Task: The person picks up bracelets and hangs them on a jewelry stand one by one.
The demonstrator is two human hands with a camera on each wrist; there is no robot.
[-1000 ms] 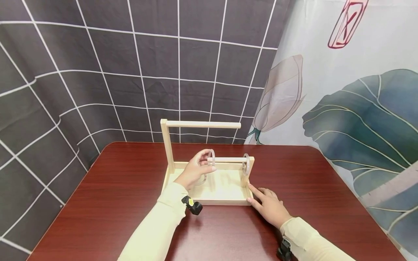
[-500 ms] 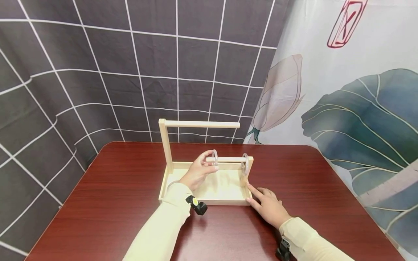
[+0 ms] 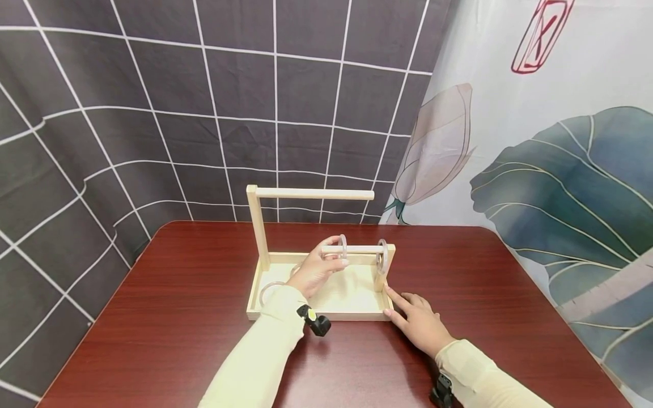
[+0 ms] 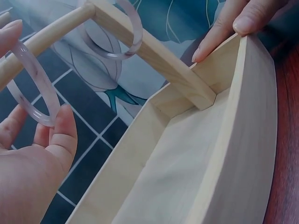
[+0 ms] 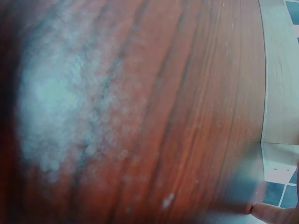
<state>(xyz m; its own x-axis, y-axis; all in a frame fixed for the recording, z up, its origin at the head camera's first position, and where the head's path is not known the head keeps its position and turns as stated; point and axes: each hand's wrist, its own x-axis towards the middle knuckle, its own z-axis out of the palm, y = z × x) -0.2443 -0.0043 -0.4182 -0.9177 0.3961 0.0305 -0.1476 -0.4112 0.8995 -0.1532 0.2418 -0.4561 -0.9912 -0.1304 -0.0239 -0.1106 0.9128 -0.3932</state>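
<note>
My left hand (image 3: 312, 275) pinches a pale translucent bangle (image 4: 39, 86) between thumb and fingers. The bangle encircles the lower wooden rod (image 3: 362, 249) near its free left end. Farther right on that rod hangs a second bangle (image 3: 386, 258), close to the short post (image 4: 173, 70). Below is the shallow wooden tray (image 3: 336, 316) of the stand. A loose bangle (image 3: 262, 292) lies at its left, partly covered by my left sleeve; part of another bangle (image 3: 293, 270) shows behind that hand. My right hand (image 3: 424, 324) rests extended fingers on the tray's right front corner.
A tall post (image 3: 259, 226) at the tray's left carries an upper rod (image 3: 316, 194), which reaches right above the lower one. The stand is on a reddish-brown table (image 3: 204, 283). A dark gridded curtain (image 3: 245, 113) and a floral cloth (image 3: 490, 113) hang behind.
My left hand has slid the pinched bangle rightward along the lower rod. The loose bangle at the tray's left has come into fuller view. My right hand stays at the corner.
</note>
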